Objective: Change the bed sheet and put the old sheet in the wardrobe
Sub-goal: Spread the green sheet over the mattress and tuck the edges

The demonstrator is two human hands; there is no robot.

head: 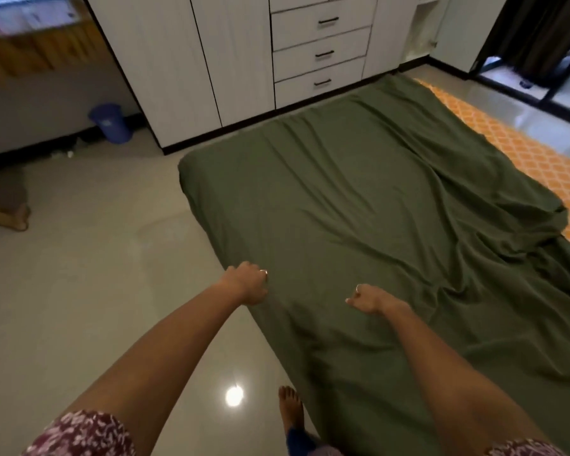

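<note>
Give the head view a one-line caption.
Left hand grips the green sheet at the mattress edge; right hand above it.

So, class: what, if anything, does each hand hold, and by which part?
The left hand grips the green bed sheet at its near left edge on the mattress side. The right hand looks curled over the sheet's top, but whether it pinches cloth cannot be told.

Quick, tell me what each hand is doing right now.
Left hand: curled, gripping the green sheet at the mattress edge.
Right hand: fingers curled over the sheet; a grip cannot be told.
</note>
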